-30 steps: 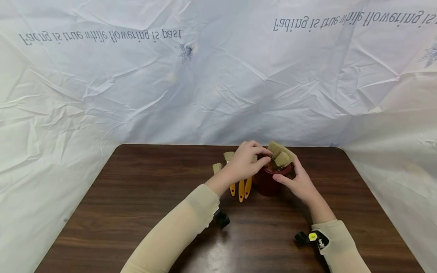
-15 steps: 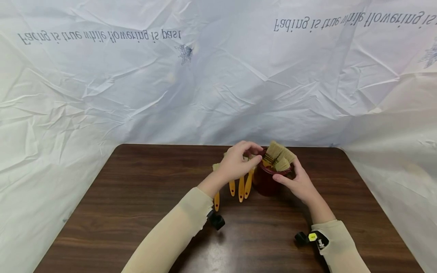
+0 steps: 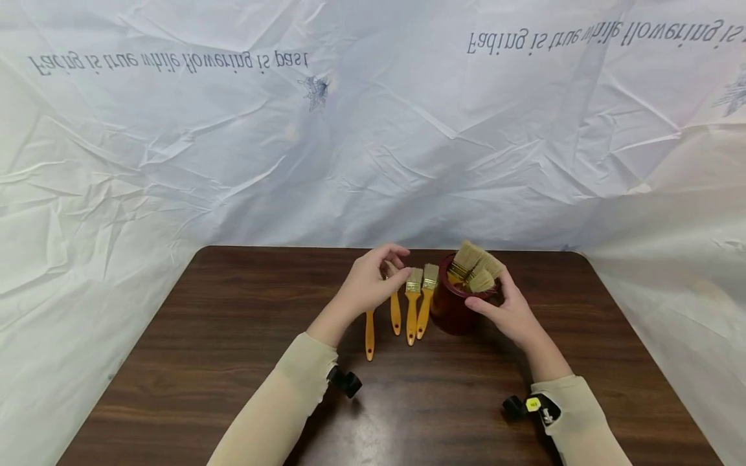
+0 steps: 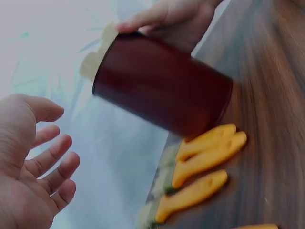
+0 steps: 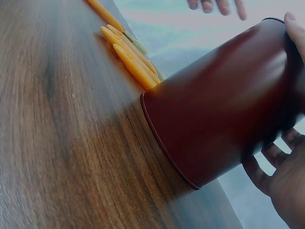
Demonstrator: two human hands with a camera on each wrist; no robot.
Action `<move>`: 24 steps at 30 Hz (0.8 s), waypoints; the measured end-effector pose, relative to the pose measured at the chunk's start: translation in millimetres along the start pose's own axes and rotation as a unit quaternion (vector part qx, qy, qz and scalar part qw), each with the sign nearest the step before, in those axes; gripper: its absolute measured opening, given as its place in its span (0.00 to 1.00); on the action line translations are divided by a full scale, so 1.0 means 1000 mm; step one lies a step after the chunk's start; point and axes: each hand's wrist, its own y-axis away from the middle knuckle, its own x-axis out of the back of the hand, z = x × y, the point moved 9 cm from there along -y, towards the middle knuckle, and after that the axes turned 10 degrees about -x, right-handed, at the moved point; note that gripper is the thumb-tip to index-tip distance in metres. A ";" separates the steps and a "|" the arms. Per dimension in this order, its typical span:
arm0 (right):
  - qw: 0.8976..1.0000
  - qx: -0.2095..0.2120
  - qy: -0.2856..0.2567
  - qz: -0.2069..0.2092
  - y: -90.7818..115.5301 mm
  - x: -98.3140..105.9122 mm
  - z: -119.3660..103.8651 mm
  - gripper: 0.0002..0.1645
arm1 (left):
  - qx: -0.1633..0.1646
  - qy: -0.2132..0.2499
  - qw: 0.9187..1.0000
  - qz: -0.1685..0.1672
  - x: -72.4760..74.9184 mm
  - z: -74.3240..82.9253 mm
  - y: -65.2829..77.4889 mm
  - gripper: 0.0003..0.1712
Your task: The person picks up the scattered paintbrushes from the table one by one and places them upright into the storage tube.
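Note:
A dark red canister [image 3: 457, 316] stands upright at the back right of the table, with several bristle-up paintbrushes [image 3: 479, 265] inside it. My right hand [image 3: 513, 314] grips its right side near the rim; thumb and fingers curve round the wall in the right wrist view. My left hand [image 3: 367, 281] hovers over the paintbrushes lying left of the canister, fingers loosely bent and holding nothing. Two flat paintbrushes with yellow handles [image 3: 412, 316] lie fully visible beside the canister. Two more handles [image 3: 370, 336] show from under the left hand, which hides their bristles.
The brown wooden table [image 3: 233, 362] ends at a back edge just behind the canister. White printed sheeting [image 3: 350, 162] hangs behind it and at both sides. Each sleeve carries a black wrist camera [image 3: 348, 383].
My left hand has drawn back leftward from the canister mouth to above the lying paintbrushes, uncovering those nearest the canister. My right hand has kept its grip in the same place.

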 end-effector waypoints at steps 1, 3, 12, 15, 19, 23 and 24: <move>1.000 -0.001 0.000 0.000 0.000 0.000 0.000 0.54 | 0.008 -0.007 1.000 0.004 0.003 -0.005 0.004 0.19; 1.000 -0.004 0.002 0.000 0.000 0.000 0.001 0.54 | 0.024 -0.020 0.999 0.013 0.008 -0.014 0.012 0.19; 1.000 -0.005 0.001 0.002 -0.001 -0.001 0.002 0.54 | 0.078 -0.076 0.994 0.030 0.022 -0.049 0.045 0.22; 1.000 -0.005 0.002 0.003 0.000 -0.001 0.002 0.54 | 0.079 -0.093 0.992 0.027 0.023 -0.054 0.052 0.23; 1.000 -0.006 0.004 0.005 0.000 0.000 0.002 0.54 | 0.076 -0.125 0.989 0.022 0.021 -0.060 0.060 0.24; 1.000 -0.006 0.004 0.008 0.001 0.001 0.003 0.54 | 0.096 -0.151 0.984 0.013 0.015 -0.069 0.069 0.25; 1.000 -0.005 0.003 0.008 0.001 0.001 0.003 0.54 | 0.104 -0.155 0.982 0.009 0.013 -0.071 0.071 0.26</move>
